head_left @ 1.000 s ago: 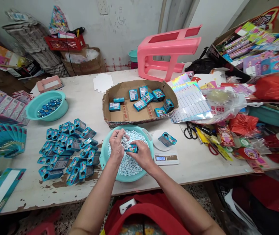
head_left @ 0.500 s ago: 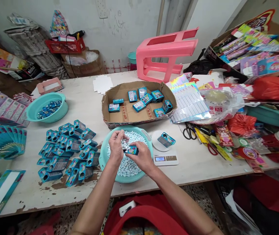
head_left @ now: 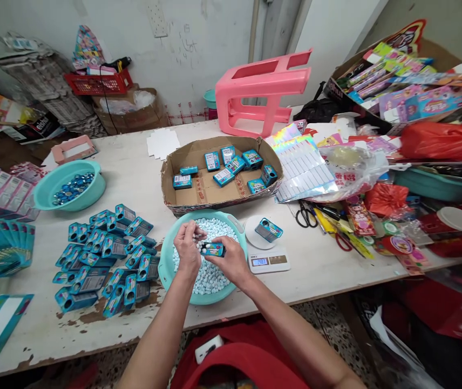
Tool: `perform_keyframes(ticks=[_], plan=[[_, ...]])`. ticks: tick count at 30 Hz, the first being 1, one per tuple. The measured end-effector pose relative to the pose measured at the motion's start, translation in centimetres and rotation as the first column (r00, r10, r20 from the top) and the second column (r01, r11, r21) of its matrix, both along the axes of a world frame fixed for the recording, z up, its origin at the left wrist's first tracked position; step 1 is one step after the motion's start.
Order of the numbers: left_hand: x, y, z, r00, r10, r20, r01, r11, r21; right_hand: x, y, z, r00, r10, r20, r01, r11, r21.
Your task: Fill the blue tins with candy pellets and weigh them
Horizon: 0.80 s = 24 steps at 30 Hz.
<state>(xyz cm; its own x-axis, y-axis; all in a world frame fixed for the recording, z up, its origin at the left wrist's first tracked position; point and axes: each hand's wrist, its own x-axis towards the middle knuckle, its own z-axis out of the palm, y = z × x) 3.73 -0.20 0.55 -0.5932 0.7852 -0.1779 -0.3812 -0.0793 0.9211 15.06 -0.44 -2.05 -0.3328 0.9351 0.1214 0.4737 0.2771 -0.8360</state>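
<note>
My right hand [head_left: 233, 260] grips a small blue candy box [head_left: 213, 249] between thumb and fingers, above a turquoise bowl [head_left: 163, 270]. Pale blue-white candies [head_left: 210, 278] fill the bowl. Held close to the box's left end, my left hand [head_left: 188, 248] has its fingers curled, with a few candies showing at the fingertips. The rest of its palm is hidden. On the right, another blue box [head_left: 269, 229] lies on the round pan of a digital scale [head_left: 271, 261] with a lit display.
Several blue boxes with round holes [head_left: 111, 244] stand on the left of the table. Behind the bowl, a cardboard tray [head_left: 198, 199] holds more boxes. A second turquoise bowl [head_left: 89, 201] contains shiny blue pieces. Scissors [head_left: 306, 215] and a pink stool [head_left: 261, 86] are farther right.
Fewer candies show in my left hand, at the box's end. The box is turned slightly and more of its printed face shows. The whole view has shifted a little.
</note>
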Motion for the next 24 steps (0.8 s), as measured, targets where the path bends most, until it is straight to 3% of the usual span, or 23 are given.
perform_keyframes(ticks=[4,10,17,19,21,24], plan=[[0.4,-0.4,0.1,0.991,-0.131,-0.021,0.131,0.991,0.006,0.2,0.0,-0.1,1.0,0.006,-0.001,-0.006,1.0,-0.003],[0.5,-0.1,-0.4,0.989,-0.056,-0.136,0.06,0.998,0.027,0.4,-0.3,-0.1,0.999,-0.004,-0.038,0.005,1.0,0.024],[-0.2,0.0,-0.6,0.992,-0.088,-0.087,0.092,0.994,0.051,-0.1,0.1,-0.8,0.995,-0.003,-0.1,0.002,1.0,-0.014],[-1.4,0.2,-1.5,0.989,-0.064,-0.136,0.064,0.998,-0.004,0.8,-0.1,-0.3,0.99,-0.019,-0.142,0.014,0.999,-0.041],[-3.0,0.5,-3.3,0.939,-0.11,-0.325,0.056,0.984,-0.172,2.0,-0.4,0.6,0.979,-0.035,-0.199,0.024,0.998,-0.056],[-4.6,0.9,-7.2,0.737,-0.328,-0.59,0.05,0.898,-0.437,3.5,-0.9,1.8,0.966,-0.064,-0.252,0.049,0.997,-0.064]])
